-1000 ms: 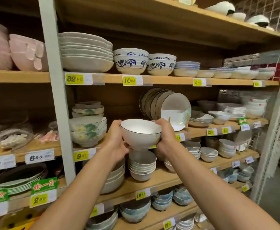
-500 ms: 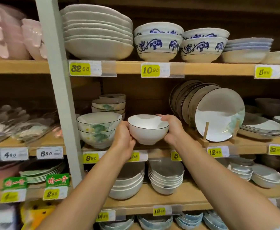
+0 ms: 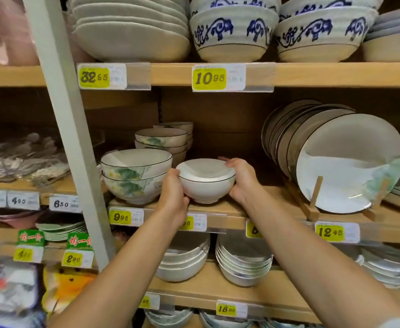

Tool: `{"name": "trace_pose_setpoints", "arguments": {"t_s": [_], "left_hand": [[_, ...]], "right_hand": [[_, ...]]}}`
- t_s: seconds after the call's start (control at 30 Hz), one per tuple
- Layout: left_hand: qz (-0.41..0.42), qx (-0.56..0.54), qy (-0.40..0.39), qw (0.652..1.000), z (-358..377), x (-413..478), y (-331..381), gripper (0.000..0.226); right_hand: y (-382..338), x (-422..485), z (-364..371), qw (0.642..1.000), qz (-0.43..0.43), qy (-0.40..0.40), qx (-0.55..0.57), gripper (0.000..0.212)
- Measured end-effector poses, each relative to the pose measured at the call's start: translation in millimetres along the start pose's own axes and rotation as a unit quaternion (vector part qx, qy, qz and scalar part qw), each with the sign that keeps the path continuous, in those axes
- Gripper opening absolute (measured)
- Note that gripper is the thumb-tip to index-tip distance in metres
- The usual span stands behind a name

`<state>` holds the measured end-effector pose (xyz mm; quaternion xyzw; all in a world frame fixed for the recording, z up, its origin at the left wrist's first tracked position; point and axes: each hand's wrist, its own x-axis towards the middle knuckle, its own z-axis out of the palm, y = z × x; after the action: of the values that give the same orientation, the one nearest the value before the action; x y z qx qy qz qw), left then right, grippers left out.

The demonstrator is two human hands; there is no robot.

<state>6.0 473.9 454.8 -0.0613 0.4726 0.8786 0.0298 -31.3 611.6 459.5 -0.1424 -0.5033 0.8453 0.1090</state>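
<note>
The left hand (image 3: pixel 173 200) and right hand (image 3: pixel 241 181) each keep a curled grip on the sides of the white bowl (image 3: pixel 206 183). Its foot is at, or just above, the wooden shelf (image 3: pixel 277 216), between the stacked floral bowls (image 3: pixel 135 176) and the upright plates (image 3: pixel 336 162). Placing looks nearly done; settling the bowl and letting go remain.

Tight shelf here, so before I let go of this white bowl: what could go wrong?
The white bowl is close beside the stacked floral bowls; pulling the left hand out from between them could knock the rims together. Its foot looks near the front edge of the shelf, so releasing too soon might let it tip off.
</note>
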Motion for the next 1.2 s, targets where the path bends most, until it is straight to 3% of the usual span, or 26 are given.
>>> {"name": "trace_pose_setpoints", "arguments": {"t_s": [0.5,0.63,0.8,0.97,1.07,1.13,1.2], "left_hand": [[0.034,0.035,-0.02,0.999,-14.9,-17.8,-28.9,0.02],[0.048,0.056,-0.016,0.997,-13.0,-22.8,-33.0,0.06],[0.095,0.092,-0.041,0.99,-11.5,-24.7,-42.4,0.056],[0.082,0.076,-0.042,0.993,-8.6,-4.5,-29.6,0.049],[0.06,0.078,-0.051,0.994,-18.0,-10.7,-32.5,0.068],[0.053,0.079,-0.056,0.994,-19.5,-17.7,-38.0,0.079],[0.061,0.083,-0.055,0.993,-16.7,-17.2,-39.4,0.072]], "right_hand": [[21.2,2.3,2.1,0.999,-0.024,0.038,-0.013,0.029],[14.1,1.9,-1.2,0.997,-0.03,0.0,-0.073,0.015],[-10.4,8.0,2.3,0.993,0.045,-0.067,-0.081,0.044],[-3.7,6.6,-6.5,0.998,0.023,-0.036,-0.045,0.038],[-3.3,7.8,-14.1,0.997,0.003,-0.012,-0.077,0.039],[-9.0,10.1,-14.7,0.996,0.009,-0.026,-0.087,0.044],[-14.4,8.2,-10.5,0.995,0.036,-0.065,-0.072,0.05]]}}
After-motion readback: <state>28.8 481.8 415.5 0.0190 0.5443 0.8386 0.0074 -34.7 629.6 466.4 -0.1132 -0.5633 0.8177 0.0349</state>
